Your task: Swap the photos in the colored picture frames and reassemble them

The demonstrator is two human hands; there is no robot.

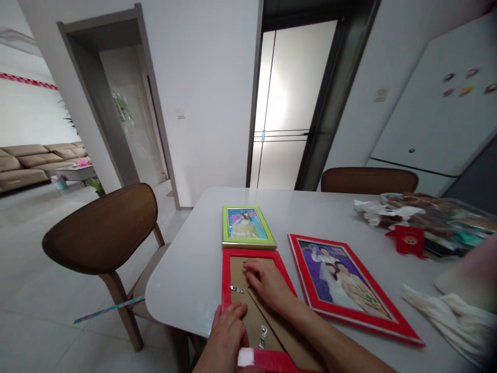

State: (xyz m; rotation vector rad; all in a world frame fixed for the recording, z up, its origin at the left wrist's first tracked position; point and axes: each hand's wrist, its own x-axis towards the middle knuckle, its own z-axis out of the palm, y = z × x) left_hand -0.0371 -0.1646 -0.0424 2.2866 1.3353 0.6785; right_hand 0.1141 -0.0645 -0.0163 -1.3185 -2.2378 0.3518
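A red picture frame [229,269] lies face down on the table, its brown backing board [254,311] showing. My left hand [229,331] is closed round the frame's left edge near its front corner. Over the far part of the backing, my right hand [267,282] has curled fingers, their tips at a small metal clip that they partly cover. Two more metal clips [263,336] show on the board, along with a brown support strip [267,318]. Beyond stands a green-framed picture [244,225], lying face up. To the right is a red-framed group photo [337,282], also face up.
The white table [182,280] has a rounded left corner. White gloves [454,316] lie at its right, with a red paper item [410,241] and clutter in clear plastic [438,207] behind. Brown chairs stand at the left [108,228] and far side [368,180].
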